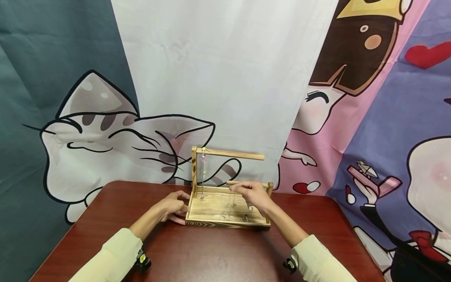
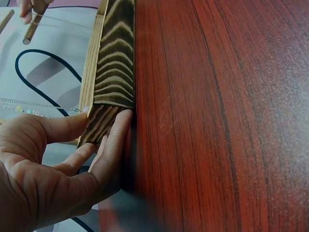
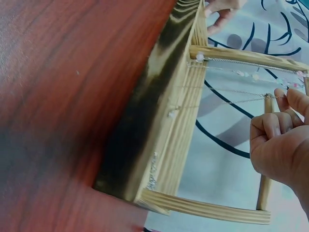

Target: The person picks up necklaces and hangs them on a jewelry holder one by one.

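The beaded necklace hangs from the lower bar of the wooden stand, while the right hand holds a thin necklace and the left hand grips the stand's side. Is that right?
Not quite: the head view shows the beaded necklace hanging from the upper bar of the wooden stand. The right hand does hold a thin necklace, and the left hand grips the side.
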{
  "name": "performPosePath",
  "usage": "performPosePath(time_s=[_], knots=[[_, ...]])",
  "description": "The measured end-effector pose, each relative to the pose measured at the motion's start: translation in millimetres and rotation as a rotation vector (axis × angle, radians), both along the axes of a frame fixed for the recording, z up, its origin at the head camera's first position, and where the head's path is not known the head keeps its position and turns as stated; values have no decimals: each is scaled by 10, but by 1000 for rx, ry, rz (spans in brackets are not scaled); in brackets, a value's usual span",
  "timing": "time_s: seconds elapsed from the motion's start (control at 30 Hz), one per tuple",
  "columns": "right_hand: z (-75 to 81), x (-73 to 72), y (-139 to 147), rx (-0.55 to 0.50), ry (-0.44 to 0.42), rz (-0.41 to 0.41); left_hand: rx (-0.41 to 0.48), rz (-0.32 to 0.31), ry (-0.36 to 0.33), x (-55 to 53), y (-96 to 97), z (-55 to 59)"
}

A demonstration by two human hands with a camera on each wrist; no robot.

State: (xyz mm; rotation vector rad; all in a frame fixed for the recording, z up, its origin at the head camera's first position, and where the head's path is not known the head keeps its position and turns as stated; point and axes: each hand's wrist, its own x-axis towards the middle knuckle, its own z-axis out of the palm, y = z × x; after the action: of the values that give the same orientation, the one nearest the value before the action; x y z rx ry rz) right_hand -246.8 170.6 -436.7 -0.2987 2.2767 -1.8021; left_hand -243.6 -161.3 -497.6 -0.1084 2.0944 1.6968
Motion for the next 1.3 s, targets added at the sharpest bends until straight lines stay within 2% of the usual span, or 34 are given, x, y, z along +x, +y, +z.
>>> performPosePath(time_s=[0.27,0.53,0.87,1.3], knots=[[169,-25,50,7,42,4,-2,-5,-8,-17,-16,-1],[302,-34,55,-58,41,29,-4,-5,-12,-23,-19,-1],[422,-64,58,-156,48,-41,0,-11,-16,-6,-10,27],[572,-71,87,-170,78,-78,8,-16,-18,-12,-10,29]])
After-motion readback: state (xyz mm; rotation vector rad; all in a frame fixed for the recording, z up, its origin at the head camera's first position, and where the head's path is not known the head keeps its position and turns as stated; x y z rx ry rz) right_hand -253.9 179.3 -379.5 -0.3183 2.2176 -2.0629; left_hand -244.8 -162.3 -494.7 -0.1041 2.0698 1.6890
